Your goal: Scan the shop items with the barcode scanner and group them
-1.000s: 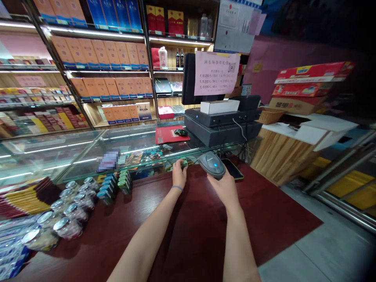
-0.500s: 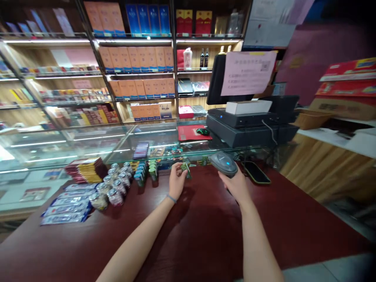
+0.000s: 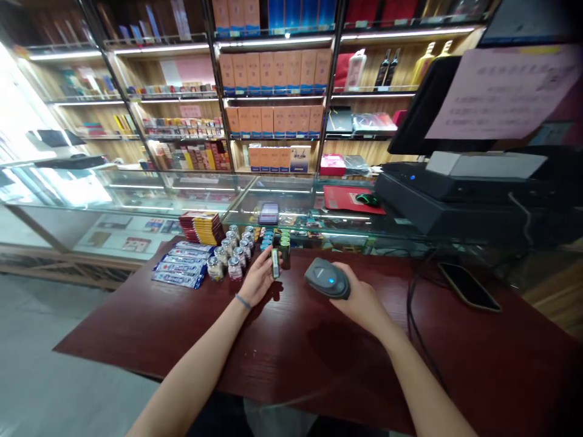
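My left hand (image 3: pixel 258 280) is closed on a small green pack (image 3: pixel 275 263), held upright by its edges with a pale label facing me. In my right hand (image 3: pixel 359 297) is a dark grey barcode scanner (image 3: pixel 327 278) with a blue light on top; its head points left toward the pack, a short gap away. Just behind the left hand stand small green-topped containers (image 3: pixel 285 238) and blue-topped ones (image 3: pixel 266 238). To its left are rows of small silver-lidded jars (image 3: pixel 235 267).
Blue-and-white packets (image 3: pixel 180 270) lie left on the dark red table (image 3: pixel 291 346), near a stack of red-and-yellow packs (image 3: pixel 203 228). A phone (image 3: pixel 469 285) and a black cable (image 3: pixel 412 309) lie right. Behind are a glass counter (image 3: pixel 291 200), a mouse (image 3: pixel 368 199) and a monitor (image 3: pixel 421 115).
My view has turned left. The left hand has turned the green pack upright, label toward me. The right hand has brought the scanner lower and nearer, its head swung toward the pack.
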### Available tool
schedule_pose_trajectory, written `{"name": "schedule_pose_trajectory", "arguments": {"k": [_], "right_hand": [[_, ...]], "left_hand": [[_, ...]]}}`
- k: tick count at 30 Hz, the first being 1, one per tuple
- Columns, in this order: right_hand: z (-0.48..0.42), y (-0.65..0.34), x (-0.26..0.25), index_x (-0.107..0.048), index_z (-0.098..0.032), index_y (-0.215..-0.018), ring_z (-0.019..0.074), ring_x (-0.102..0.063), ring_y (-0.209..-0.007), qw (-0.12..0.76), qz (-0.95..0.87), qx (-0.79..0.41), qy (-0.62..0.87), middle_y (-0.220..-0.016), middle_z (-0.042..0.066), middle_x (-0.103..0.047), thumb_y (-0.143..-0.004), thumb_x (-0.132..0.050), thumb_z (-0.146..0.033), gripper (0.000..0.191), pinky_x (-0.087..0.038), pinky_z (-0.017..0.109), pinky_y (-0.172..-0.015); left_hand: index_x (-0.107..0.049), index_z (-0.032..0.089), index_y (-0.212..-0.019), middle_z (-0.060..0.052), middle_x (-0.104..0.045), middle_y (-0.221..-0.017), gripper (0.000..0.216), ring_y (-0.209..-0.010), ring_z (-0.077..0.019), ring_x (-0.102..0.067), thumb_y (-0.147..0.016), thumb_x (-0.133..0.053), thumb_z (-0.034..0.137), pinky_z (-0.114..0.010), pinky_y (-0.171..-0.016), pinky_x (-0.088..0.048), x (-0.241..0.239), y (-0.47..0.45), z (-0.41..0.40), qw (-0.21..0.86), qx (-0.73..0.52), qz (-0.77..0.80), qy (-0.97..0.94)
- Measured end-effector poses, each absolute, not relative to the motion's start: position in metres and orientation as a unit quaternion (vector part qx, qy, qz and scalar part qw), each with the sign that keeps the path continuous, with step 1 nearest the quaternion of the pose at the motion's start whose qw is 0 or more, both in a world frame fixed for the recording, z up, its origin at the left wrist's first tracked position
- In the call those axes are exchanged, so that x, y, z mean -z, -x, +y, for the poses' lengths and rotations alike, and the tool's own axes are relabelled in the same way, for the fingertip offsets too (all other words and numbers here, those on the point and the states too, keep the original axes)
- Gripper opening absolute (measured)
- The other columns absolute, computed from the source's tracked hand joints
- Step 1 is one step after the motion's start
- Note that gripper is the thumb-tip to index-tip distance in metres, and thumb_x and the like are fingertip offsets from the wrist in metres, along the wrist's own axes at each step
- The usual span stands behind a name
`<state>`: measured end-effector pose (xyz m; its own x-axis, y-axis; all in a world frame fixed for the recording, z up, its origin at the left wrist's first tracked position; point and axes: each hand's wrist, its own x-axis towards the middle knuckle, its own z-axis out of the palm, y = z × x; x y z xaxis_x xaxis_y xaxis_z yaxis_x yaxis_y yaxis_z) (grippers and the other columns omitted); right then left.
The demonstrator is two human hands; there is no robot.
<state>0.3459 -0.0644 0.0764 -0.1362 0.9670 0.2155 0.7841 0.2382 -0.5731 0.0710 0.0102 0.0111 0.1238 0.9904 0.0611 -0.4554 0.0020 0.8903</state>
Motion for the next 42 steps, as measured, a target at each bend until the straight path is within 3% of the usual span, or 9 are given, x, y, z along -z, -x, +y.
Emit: {"name": "schedule_pose_trajectory", "arguments": {"k": [5,9,12,20,25,30,36,42], "right_hand": [[-0.073,-0.320,-0.072,-0.037,-0.027,-0.141,0.0328,-0.077,-0.086,0.157,-0.812,-0.107,0.552,-0.097,0.004,-0.079,-0.078,-0.066,-0.026,0.069,-0.047,0.033,-0.066],[-0.075,-0.322,-0.070,-0.050,-0.029,-0.119,0.0295,-0.077,-0.078,0.145,-0.829,-0.066,0.536,-0.087,0.001,-0.079,-0.077,-0.065,-0.024,0.044,-0.040,0.028,-0.060],[-0.074,-0.325,-0.070,-0.052,-0.028,-0.102,0.0292,-0.076,-0.074,0.138,-0.832,-0.051,0.534,-0.080,0.000,-0.077,-0.076,-0.066,-0.023,0.030,-0.035,0.027,-0.056],[-0.075,-0.329,-0.075,-0.046,-0.028,-0.111,0.0314,-0.077,-0.080,0.176,-0.823,-0.085,0.534,-0.086,0.000,-0.077,-0.078,-0.066,-0.024,0.039,-0.038,0.028,-0.059],[-0.069,-0.337,-0.071,-0.046,-0.028,-0.112,0.0318,-0.077,-0.080,0.197,-0.797,-0.081,0.566,-0.086,0.002,-0.078,-0.079,-0.066,-0.028,0.038,-0.040,0.029,-0.059],[-0.063,-0.344,-0.068,-0.048,-0.029,-0.111,0.0348,-0.077,-0.086,0.229,-0.772,-0.097,0.585,-0.088,0.003,-0.078,-0.080,-0.065,-0.035,0.035,-0.042,0.030,-0.062],[-0.064,-0.348,-0.070,-0.048,-0.030,-0.111,0.0356,-0.076,-0.089,0.255,-0.766,-0.118,0.579,-0.087,0.002,-0.077,-0.079,-0.064,-0.036,0.036,-0.044,0.031,-0.065],[-0.066,-0.348,-0.074,-0.049,-0.031,-0.111,0.0348,-0.076,-0.089,0.260,-0.769,-0.122,0.571,-0.086,0.001,-0.077,-0.080,-0.063,-0.036,0.035,-0.044,0.031,-0.064]], "left_hand": [[-0.051,0.027,-0.145,-0.012,-0.065,-0.136,0.056,-0.115,-0.0248,-0.068,-0.092,-0.066,0.033,-0.042,-0.093,-0.058,-0.012,-0.070,0.014,0.631,-0.579,0.330,-0.397],[-0.055,0.026,-0.141,-0.013,-0.065,-0.135,0.053,-0.117,-0.0255,-0.067,-0.090,-0.068,0.028,-0.041,-0.095,-0.056,-0.010,-0.069,0.018,0.661,-0.589,0.312,-0.344],[-0.058,0.026,-0.136,-0.011,-0.067,-0.132,0.049,-0.118,-0.0243,-0.067,-0.089,-0.070,0.024,-0.038,-0.097,-0.054,-0.008,-0.070,0.020,0.687,-0.587,0.287,-0.317],[-0.053,0.024,-0.141,-0.011,-0.068,-0.127,0.061,-0.107,-0.0200,-0.069,-0.085,-0.076,0.026,-0.030,-0.085,-0.056,-0.006,-0.070,0.016,0.675,-0.594,0.285,-0.330],[-0.053,0.022,-0.141,-0.010,-0.069,-0.124,0.063,-0.106,-0.0202,-0.069,-0.083,-0.076,0.031,-0.030,-0.086,-0.057,0.005,-0.075,0.018,0.548,-0.603,0.369,-0.446],[-0.065,0.018,-0.125,-0.012,-0.069,-0.123,0.043,-0.111,-0.0245,-0.069,-0.082,-0.072,0.022,-0.041,-0.101,-0.054,0.019,-0.094,0.026,0.370,-0.595,0.439,-0.563],[-0.063,0.018,-0.125,-0.012,-0.070,-0.124,0.038,-0.115,-0.0242,-0.067,-0.087,-0.064,0.013,-0.042,-0.105,-0.051,0.018,-0.111,0.029,0.282,-0.549,0.499,-0.608],[-0.060,0.020,-0.132,-0.012,-0.070,-0.124,0.041,-0.119,-0.0257,-0.065,-0.091,-0.060,0.015,-0.042,-0.107,-0.049,0.015,-0.113,0.033,0.221,-0.517,0.554,-0.614]]}}
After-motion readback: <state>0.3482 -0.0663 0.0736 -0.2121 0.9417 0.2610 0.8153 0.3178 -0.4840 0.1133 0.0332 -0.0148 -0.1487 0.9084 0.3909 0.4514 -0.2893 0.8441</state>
